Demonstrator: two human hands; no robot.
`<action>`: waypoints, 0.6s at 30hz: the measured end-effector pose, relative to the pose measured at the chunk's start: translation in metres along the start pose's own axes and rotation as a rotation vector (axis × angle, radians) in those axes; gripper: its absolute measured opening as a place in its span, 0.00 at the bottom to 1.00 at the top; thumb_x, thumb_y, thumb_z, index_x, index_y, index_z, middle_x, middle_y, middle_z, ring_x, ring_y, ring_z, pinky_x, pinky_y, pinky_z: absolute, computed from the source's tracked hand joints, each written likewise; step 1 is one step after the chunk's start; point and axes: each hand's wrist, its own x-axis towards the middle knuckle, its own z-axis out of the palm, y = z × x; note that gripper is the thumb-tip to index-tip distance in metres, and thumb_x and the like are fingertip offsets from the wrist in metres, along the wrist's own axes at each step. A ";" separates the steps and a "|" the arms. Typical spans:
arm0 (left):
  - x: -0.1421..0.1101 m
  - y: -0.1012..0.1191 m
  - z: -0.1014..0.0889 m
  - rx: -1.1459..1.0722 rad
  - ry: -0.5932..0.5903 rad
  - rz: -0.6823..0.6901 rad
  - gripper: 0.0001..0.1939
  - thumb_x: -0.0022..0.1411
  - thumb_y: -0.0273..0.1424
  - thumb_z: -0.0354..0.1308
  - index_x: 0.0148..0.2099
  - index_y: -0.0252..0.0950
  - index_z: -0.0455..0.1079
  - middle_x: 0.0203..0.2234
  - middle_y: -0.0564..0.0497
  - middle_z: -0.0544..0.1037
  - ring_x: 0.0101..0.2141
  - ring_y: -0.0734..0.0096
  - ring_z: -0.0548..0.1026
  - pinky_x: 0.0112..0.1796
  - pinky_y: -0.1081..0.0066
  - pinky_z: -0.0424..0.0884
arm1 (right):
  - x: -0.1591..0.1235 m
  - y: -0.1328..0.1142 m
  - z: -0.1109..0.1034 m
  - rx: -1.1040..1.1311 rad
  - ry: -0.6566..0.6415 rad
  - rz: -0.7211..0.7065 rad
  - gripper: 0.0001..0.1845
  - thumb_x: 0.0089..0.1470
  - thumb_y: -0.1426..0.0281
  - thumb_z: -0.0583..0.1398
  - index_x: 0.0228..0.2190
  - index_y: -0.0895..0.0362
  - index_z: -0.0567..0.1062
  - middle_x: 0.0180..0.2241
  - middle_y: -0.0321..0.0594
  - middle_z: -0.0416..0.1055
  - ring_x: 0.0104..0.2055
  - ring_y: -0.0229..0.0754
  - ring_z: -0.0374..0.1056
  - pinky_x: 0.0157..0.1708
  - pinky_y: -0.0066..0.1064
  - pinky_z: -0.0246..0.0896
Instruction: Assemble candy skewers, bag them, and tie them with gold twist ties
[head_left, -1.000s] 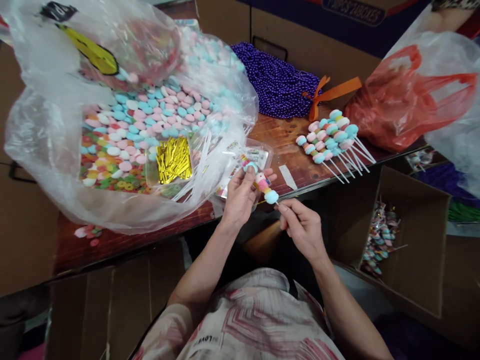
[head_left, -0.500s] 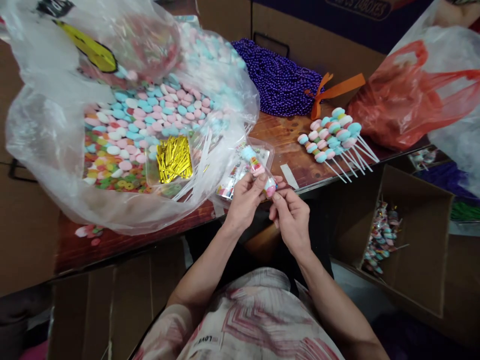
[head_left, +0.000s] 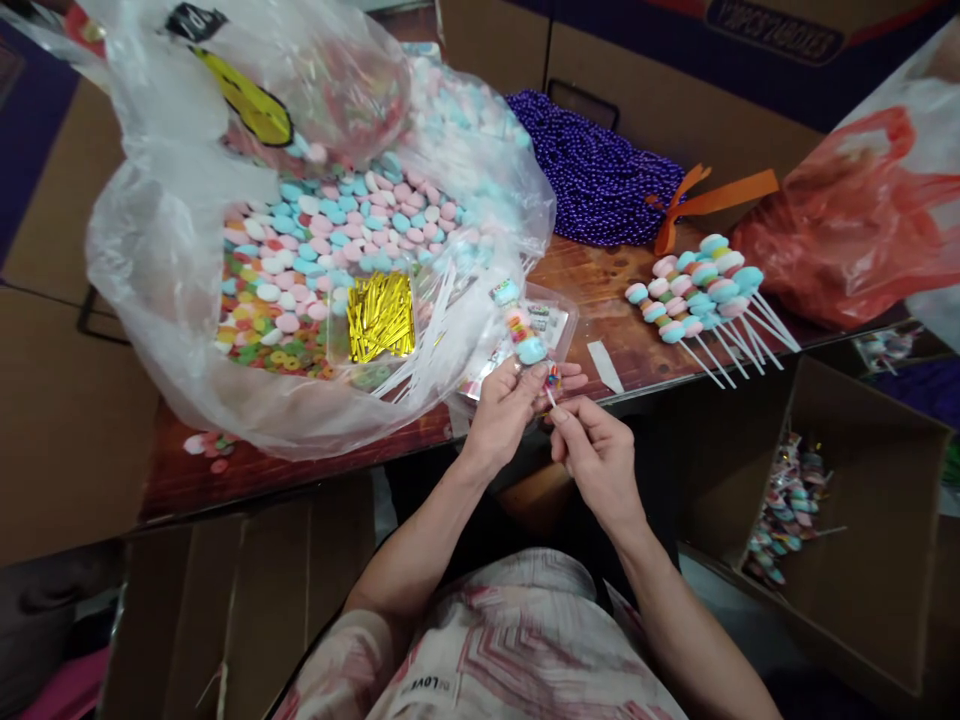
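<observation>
My left hand is closed around the lower end of a candy skewer, its pink, blue and orange sweets pointing away from me in what looks like a clear wrapper. My right hand pinches the skewer's white stick just below. A small multicoloured printed bit shows at the left fingers. Beneath the skewer lies a clear plastic tray with printed packets. To the right, several finished-looking candy skewers rest in a row on the wooden table, sticks towards me.
A large clear bag on the left holds loose sweets, a tub of gold twist ties and white sticks. Behind are purple beads and a red bag. An open carton with wrapped skewers stands low right.
The view has shifted, so the table things sit farther right. More of the skewer shows beyond my left hand, and its white stick now shows between my hands.
</observation>
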 end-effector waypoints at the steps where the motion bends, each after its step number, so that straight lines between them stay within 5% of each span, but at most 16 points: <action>1: -0.001 0.002 0.000 -0.014 0.002 -0.008 0.21 0.53 0.43 0.72 0.41 0.35 0.74 0.36 0.43 0.84 0.44 0.55 0.83 0.41 0.65 0.77 | 0.001 -0.001 0.002 0.017 0.000 0.004 0.17 0.62 0.59 0.59 0.26 0.55 0.70 0.16 0.29 0.63 0.16 0.30 0.50 0.17 0.26 0.45; 8: -0.008 0.010 -0.005 0.019 0.017 0.101 0.17 0.58 0.44 0.67 0.41 0.36 0.78 0.33 0.46 0.83 0.30 0.65 0.80 0.30 0.68 0.75 | 0.014 -0.013 0.011 -0.010 -0.054 -0.029 0.16 0.61 0.55 0.61 0.32 0.54 0.70 0.19 0.29 0.66 0.17 0.32 0.57 0.18 0.25 0.52; 13: -0.015 0.028 -0.020 0.018 -0.006 0.189 0.19 0.60 0.46 0.65 0.45 0.38 0.79 0.35 0.45 0.82 0.33 0.66 0.78 0.33 0.68 0.75 | 0.033 -0.030 0.038 0.174 -0.117 -0.004 0.24 0.61 0.55 0.60 0.19 0.55 0.64 0.13 0.28 0.55 0.16 0.31 0.49 0.18 0.26 0.46; 15: -0.021 0.042 -0.030 -0.054 0.006 0.195 0.21 0.56 0.47 0.68 0.46 0.38 0.78 0.32 0.46 0.80 0.33 0.64 0.77 0.34 0.67 0.75 | 0.042 -0.038 0.051 0.243 -0.277 0.080 0.23 0.61 0.56 0.59 0.20 0.55 0.65 0.11 0.27 0.52 0.15 0.30 0.45 0.18 0.27 0.43; 18: -0.029 0.063 -0.050 -0.151 0.123 0.317 0.16 0.55 0.41 0.71 0.42 0.40 0.76 0.25 0.52 0.73 0.30 0.69 0.74 0.32 0.69 0.75 | 0.061 -0.050 0.069 0.018 -0.642 0.039 0.21 0.63 0.57 0.55 0.23 0.56 0.71 0.14 0.32 0.63 0.16 0.33 0.55 0.20 0.27 0.48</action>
